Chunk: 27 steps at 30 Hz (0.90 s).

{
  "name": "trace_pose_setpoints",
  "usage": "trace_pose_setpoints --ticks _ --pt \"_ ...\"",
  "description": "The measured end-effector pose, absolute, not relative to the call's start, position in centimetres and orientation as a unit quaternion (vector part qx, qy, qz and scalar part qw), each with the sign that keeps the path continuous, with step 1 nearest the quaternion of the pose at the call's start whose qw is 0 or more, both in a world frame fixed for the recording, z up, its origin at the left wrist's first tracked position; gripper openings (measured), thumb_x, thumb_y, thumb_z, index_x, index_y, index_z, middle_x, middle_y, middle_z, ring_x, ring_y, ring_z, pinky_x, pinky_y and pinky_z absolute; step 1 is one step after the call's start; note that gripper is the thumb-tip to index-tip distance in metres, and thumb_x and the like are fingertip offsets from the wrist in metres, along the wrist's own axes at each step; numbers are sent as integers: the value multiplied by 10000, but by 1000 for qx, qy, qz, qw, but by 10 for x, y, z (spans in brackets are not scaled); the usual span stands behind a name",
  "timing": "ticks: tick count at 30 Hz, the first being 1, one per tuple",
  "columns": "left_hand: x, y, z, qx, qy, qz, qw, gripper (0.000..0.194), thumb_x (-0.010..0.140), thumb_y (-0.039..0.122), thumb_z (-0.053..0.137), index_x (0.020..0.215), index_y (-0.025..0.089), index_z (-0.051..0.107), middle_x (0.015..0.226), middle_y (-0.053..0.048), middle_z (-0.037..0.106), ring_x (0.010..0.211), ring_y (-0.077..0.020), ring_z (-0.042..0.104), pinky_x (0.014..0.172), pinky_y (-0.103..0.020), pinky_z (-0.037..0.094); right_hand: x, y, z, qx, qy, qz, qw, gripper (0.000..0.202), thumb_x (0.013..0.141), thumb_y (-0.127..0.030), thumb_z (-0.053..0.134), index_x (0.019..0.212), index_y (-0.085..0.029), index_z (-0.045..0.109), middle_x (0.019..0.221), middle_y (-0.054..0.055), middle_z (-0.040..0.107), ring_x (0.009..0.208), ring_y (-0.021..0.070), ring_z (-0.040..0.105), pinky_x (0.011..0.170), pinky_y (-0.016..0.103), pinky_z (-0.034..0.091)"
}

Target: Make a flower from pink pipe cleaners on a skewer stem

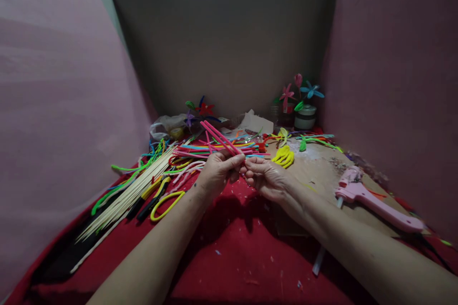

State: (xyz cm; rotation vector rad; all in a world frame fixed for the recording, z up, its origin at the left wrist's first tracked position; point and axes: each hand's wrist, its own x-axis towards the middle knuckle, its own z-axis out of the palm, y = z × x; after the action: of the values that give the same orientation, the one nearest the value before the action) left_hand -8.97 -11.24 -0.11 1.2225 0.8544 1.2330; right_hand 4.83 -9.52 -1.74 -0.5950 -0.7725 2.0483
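Pink pipe cleaners stick up and to the left out of my left hand, whose fingers are closed around them. Close against it, my right hand pinches the lower ends of the same pipe cleaners, thumb and forefinger together. The exact spot where the fingers meet is partly hidden. Behind the hands lies a pile of coloured pipe cleaners. A bent yellow pipe cleaner bundle rests on the cardboard just beyond my right hand.
Left are bamboo skewers, pliers and yellow-handled scissors. On the right, a pink glue gun lies on cardboard. Pipe-cleaner flowers stand in a jar at the back. Red cloth covers the table.
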Motion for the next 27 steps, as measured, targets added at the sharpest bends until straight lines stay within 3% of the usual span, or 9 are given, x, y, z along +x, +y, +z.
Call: trace_pose_setpoints --ticks 10,19,24,27 --pt "-93 -111 4 507 381 564 528 207 688 293 667 690 126 544 544 6 583 363 -43 450 346 -157 286 52 -94 -18 -249 -368 786 430 93 672 -70 624 727 -130 578 542 20 631 412 67 524 399 161 402" --pt "-91 -111 5 476 416 584 509 286 626 284 714 600 141 468 410 94 350 323 -9 271 339 -163 204 51 -95 -19 -251 -475 733 418 161 628 -234 695 701 -109 624 624 64 674 476 103 560 501 236 424" --pt "-88 -112 1 477 425 566 521 284 597 305 732 632 128 513 434 69 419 328 -19 327 338 -168 205 51 -93 -22 -264 -450 756 396 202 595 -261 717 716 -110 658 620 62 676 507 115 568 558 260 423" --pt "-88 -112 0 481 427 561 522 273 599 300 730 643 121 529 449 55 451 331 -19 343 336 -166 207 51 -92 -23 -270 -461 744 401 177 589 -241 709 694 -106 664 604 58 668 480 98 533 512 239 384"
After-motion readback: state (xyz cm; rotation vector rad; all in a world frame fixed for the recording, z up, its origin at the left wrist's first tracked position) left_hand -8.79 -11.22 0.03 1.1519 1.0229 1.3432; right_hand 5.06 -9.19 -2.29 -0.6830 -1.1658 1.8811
